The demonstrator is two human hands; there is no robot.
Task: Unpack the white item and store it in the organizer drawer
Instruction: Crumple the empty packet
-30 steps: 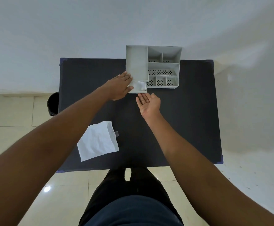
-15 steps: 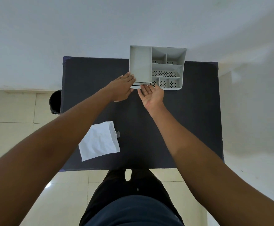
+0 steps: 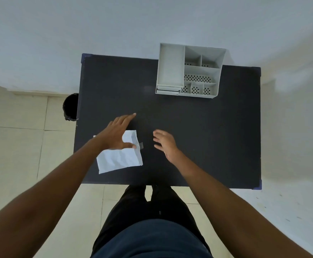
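Note:
A grey organizer (image 3: 190, 70) with several compartments stands at the table's far edge. Its drawer (image 3: 167, 89) at the front left looks pushed in. The white item is not visible. A crumpled white paper wrapper (image 3: 121, 157) with a bit of tape lies on the near left of the black table (image 3: 198, 138). My left hand (image 3: 118, 134) hovers over the wrapper's far end, fingers spread, thumb near its right edge. My right hand (image 3: 164, 143) hangs open just right of the wrapper, holding nothing.
A black bin (image 3: 70, 107) stands on the tiled floor by the table's left side. A white wall runs behind the table. My legs are at the near table edge.
Both hands have drawn back from the organizer's drawer to the near left of the table. The drawer front, pulled out a second ago, now sits flush.

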